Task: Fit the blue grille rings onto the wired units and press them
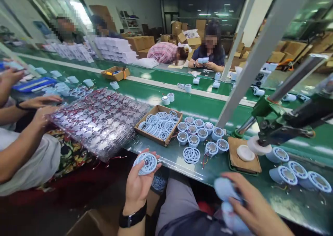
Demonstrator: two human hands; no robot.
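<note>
Near the table's front edge, my left hand (136,187) is closed round a stack of light blue plastic rings (147,164), the thumb resting on them. At the lower right, my right hand (253,204) grips light blue cylindrical housings (225,189); they are smeared by motion, and two seem to be there, one below the other. On the table between my hands lies a small pile of light blue rings (191,155). Behind it stand several housings (193,140) with round metal centres and thin wires.
A cardboard tray (137,129) of rings stands behind my left hand. To the right is a hand press (260,145) with a pad (245,153), and several more housings (283,175). A person at left touches a large wrapped sheet of parts (104,118). Co-workers sit across the green conveyor (153,87).
</note>
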